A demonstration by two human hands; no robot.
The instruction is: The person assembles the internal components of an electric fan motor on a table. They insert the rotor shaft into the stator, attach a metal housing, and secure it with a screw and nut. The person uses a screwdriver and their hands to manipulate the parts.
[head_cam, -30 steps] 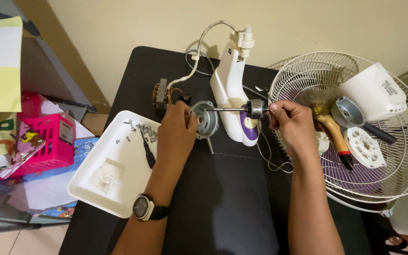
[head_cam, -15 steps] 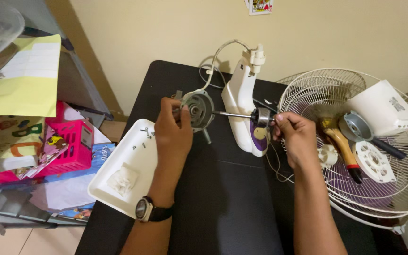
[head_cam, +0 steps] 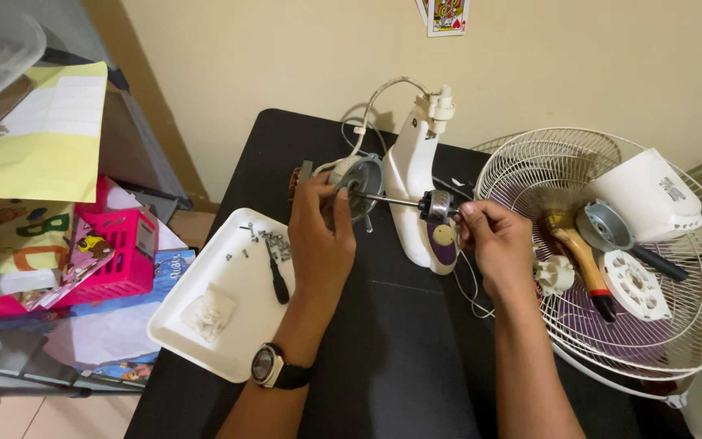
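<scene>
Change: both hands have drifted slightly right since half a second ago, and the motor end cap now faces me more squarely.
Far left: pink basket [head_cam: 127, 248] and yellow paper [head_cam: 38, 138] sit beside the black table [head_cam: 400, 358], well apart from the work.
Tray: white tray [head_cam: 221, 293] lies at the table's left edge, holding loose screws [head_cam: 266, 237] and a small black screwdriver [head_cam: 276, 272].
Left hand: I see my left hand [head_cam: 318, 236] wrapped around the grey motor end cap [head_cam: 359, 183], fingers curled tight on its rim.
Shaft: thin metal shaft [head_cam: 392, 200] runs level from the cap to the rotor piece [head_cam: 436, 207].
Right hand: right hand [head_cam: 493, 240] pinches the rotor piece between thumb and fingertips, narrow grip.
Behind: white fan body [head_cam: 416, 187] stands upright, touching the shaft's line.
Right: fan grille [head_cam: 611, 252] carries a brush [head_cam: 582, 260] and white housing [head_cam: 647, 195].
Risk: as I judge it, a skewed pull could bind the shaft, or a slip could knock the tray and scatter screws.
</scene>
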